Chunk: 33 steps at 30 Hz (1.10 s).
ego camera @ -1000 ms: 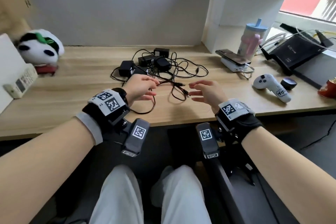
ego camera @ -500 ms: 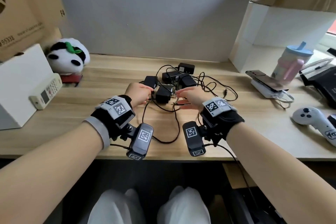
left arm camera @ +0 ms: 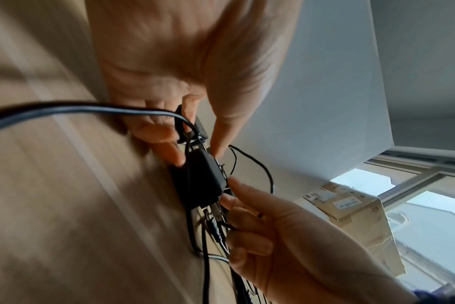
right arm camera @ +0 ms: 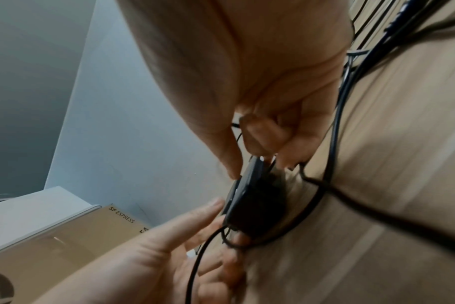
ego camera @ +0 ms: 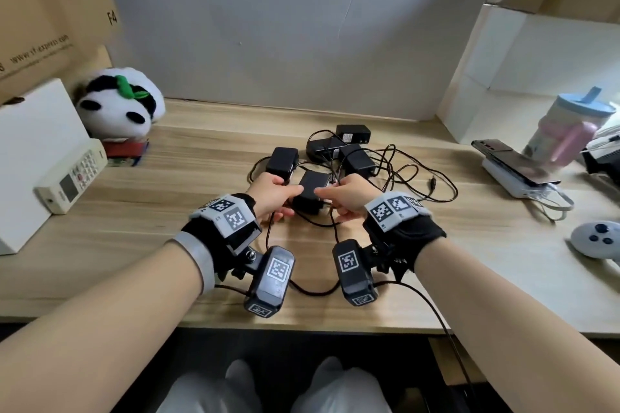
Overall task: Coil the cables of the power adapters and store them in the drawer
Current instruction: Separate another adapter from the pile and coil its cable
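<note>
While four more adapters point(ego camera: 339, 147) lie mid-desk point(ego camera: 174, 184), we pinch a fifth adapter point(ego camera: 310, 190) between left hand point(ego camera: 273, 193) and right hand point(ego camera: 349, 196), fingers curled on its ends.

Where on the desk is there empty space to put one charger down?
Bare wood lies between the remote and the left hand, and along the front edge. It is crowded behind both hands, where adapters and cables tangle.

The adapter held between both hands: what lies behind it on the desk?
Behind the held adapter lie four more black adapters amid tangled black cables on the desk. Where each cable runs under the pile is hidden.
</note>
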Motion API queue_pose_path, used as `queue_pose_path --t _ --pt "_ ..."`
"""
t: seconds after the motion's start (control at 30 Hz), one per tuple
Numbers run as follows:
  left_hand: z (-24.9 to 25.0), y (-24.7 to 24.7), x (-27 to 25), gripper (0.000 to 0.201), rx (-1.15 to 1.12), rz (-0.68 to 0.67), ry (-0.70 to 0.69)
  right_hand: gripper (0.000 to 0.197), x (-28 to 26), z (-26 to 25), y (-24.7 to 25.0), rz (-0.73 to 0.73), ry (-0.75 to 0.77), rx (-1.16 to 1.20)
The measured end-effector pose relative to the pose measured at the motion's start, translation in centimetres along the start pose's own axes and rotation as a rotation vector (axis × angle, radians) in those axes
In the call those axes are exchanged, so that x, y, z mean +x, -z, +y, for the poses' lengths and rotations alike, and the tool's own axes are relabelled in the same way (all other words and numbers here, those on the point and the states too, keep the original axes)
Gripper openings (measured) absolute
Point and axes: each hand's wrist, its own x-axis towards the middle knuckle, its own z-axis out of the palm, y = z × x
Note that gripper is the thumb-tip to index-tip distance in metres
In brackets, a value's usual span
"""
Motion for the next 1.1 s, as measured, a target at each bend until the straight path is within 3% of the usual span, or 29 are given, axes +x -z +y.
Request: queue_pose_path --t 0.1,0.23,0.3,0.4,0.47,0.57,0.7,0.83,0.97,1.1 --pt "-0.3 -0.2 0.6 0.064 0.131 0.083 -0.029 0.024 -0.6 0.8 1.3 -0.022 0.035 0.052" --pt "-0.2 -0.3 0.8 0.041 0.393 0.332 -0.239 0.036 -2.0 1.7 3.1 -0.024 0.128 0.264" --pt "0.4 -1.1 0.4 0.04 0.475 0.277 -0.296 0.037 -2.4 1.9 3.9 0.107 0.171 0.255" --pt "1.4 -2.3 -0.3 0.062 0.548 0.119 -0.213 0.038 -2.7 2.1 5.1 0.357 0.227 0.342" --pt "1.8 -2.8 -0.5 0.061 0.639 0.079 -0.178 0.038 -3.1 2.1 6.0 0.471 0.275 0.449" --pt "1.9 -3.1 -0.3 0.035 0.651 0.107 -0.171 0.038 -4.0 2.3 7.8 0.617 0.4 0.579" --pt "1.6 -3.0 0.1 0.036 0.495 0.198 -0.14 0.037 -5.3 2.9 9.7 0.737 0.481 0.731" --pt "1.2 -3.0 0.0 0.056 0.454 0.221 -0.149 0.042 -6.9 2.7 9.6 0.655 0.611 0.753" --pt "2.4 -4.0 -1.1 0.073 0.496 0.276 -0.39 0.041 -9.1 0.7 9.1 0.435 0.771 0.63" --pt "5.3 -5.5 -3.5 0.098 0.178 -0.079 -0.52 0.042 -11.3 -0.9 8.5 0.26 0.836 0.584"
